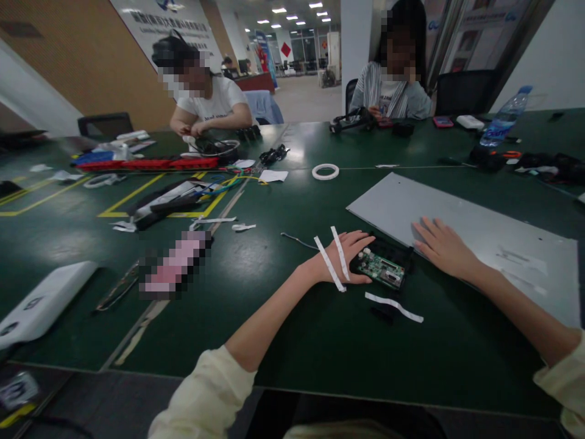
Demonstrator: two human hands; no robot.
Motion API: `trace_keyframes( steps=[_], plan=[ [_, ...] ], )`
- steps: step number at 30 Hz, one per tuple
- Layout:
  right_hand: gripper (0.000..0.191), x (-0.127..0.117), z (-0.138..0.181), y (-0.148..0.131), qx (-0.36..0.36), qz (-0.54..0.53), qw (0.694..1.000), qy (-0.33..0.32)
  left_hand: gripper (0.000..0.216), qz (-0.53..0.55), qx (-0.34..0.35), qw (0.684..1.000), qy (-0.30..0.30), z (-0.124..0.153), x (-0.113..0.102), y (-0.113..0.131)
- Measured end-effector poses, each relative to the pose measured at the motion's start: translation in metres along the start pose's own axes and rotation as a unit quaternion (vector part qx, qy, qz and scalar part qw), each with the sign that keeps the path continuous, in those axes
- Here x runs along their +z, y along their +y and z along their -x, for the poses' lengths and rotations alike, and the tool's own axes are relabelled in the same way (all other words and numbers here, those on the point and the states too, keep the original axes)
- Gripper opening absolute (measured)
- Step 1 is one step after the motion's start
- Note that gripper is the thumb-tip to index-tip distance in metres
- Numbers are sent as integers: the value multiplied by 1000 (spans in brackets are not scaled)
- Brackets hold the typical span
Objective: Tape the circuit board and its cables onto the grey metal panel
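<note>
My left hand point(345, 256) is at the left end of a green circuit board point(382, 268) set in a black housing, fingers along its far edge and thumb at the near edge. Two white tape strips point(329, 263) lie across the back of this hand. Stretched out flat, my right hand point(445, 247) rests on a large grey panel point(457, 210) with its fingers apart. Another strip of white tape point(395, 306) lies on the table just in front of the board. A thin grey cable point(297, 239) runs out beyond my left hand.
A tape roll point(325, 172) lies farther back on the green table point(274, 317). To the left are a blurred pink phone-like thing point(176, 265), a white device point(48, 302) and cables. A water bottle point(507, 119) stands at back right. Two people sit opposite.
</note>
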State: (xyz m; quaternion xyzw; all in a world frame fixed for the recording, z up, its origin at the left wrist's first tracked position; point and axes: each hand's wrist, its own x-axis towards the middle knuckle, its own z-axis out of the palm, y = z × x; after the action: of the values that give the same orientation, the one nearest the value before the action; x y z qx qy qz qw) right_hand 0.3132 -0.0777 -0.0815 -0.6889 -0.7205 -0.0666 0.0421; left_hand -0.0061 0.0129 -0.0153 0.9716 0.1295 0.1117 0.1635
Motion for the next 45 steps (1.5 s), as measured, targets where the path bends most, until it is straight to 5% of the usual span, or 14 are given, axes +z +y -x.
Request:
trace_keyframes(
  steps=[20,32,35,40,45],
  plan=[
    [61,-14,-11,-35,-59,-60,996,-14,98,14,27,997,-72,1,-14,9],
    [58,-19,-13,-36,-109,-110,988,-12,99,48,7,998,-35,13,-10,23],
    [59,-18,-11,-24,-54,-106,993,-7,96,49,-3,999,1,15,-15,24],
    [64,-7,-2,2,163,-29,985,38,97,49,-31,997,54,21,-22,18],
    [63,1,1,14,173,9,984,25,98,46,-52,995,72,24,-24,11]
  ],
)
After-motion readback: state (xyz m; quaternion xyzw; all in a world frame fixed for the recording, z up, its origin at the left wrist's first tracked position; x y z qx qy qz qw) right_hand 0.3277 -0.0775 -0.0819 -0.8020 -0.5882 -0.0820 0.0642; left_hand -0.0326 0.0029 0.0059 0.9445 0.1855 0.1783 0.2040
